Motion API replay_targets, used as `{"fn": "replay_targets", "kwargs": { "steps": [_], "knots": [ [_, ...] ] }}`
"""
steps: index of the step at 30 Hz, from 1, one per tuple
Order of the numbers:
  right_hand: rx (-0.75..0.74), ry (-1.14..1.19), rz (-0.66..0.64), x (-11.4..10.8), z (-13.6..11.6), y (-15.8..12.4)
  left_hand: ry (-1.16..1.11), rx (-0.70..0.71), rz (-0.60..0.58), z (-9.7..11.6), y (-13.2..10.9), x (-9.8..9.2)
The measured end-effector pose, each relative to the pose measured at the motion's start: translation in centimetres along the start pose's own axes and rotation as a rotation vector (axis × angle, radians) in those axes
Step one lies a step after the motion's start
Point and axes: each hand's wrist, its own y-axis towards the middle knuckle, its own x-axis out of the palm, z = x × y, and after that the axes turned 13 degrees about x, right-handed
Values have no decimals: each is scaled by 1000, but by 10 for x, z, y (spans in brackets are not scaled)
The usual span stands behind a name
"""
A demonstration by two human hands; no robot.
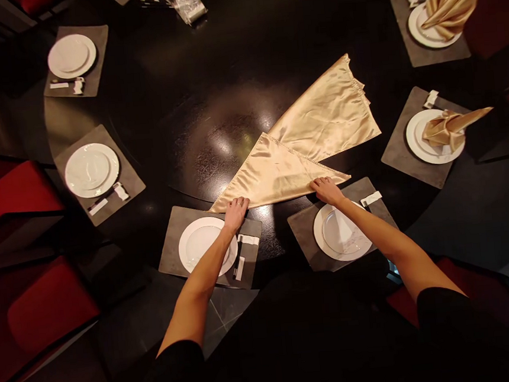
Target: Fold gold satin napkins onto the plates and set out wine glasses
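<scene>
A gold satin napkin (275, 174), folded into a triangle, lies on the dark table with its long edge towards me. My left hand (237, 212) has its fingers closed on that edge near the left corner. Near the right corner, my right hand (326, 190) grips the same edge, fingers bent over the cloth. Partly under the triangle, a stack of gold napkins (330, 113) stretches to the upper right. Below my hands are a white plate (192, 247) on the left and another white plate (326, 250) on the right, each partly covered by a forearm.
Grey placemats (169, 240) with plates line the round table's edge. On the right, two plates carry folded gold napkins (452, 7). Chopsticks (238, 258) lie beside the left plate. A clear plastic bag (184, 4) sits at the back. Red chairs (53, 309) surround the table.
</scene>
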Motion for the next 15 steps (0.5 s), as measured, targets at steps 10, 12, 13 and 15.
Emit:
{"fn": "replay_targets", "kwargs": {
  "steps": [10, 12, 13, 15],
  "knots": [
    [186, 152, -52, 0, 63, 13, 91, -126, 39, -91, -31, -51],
    [287, 238, -28, 0, 80, 20, -29, -186, 42, -109, -31, -62],
    [332, 277, -13, 0, 88, 24, -114, -221, 43, -117, -29, -67],
    [384, 329, 0, -1, 106, 32, -283, -298, 66, -130, -23, -77]
  ]
}}
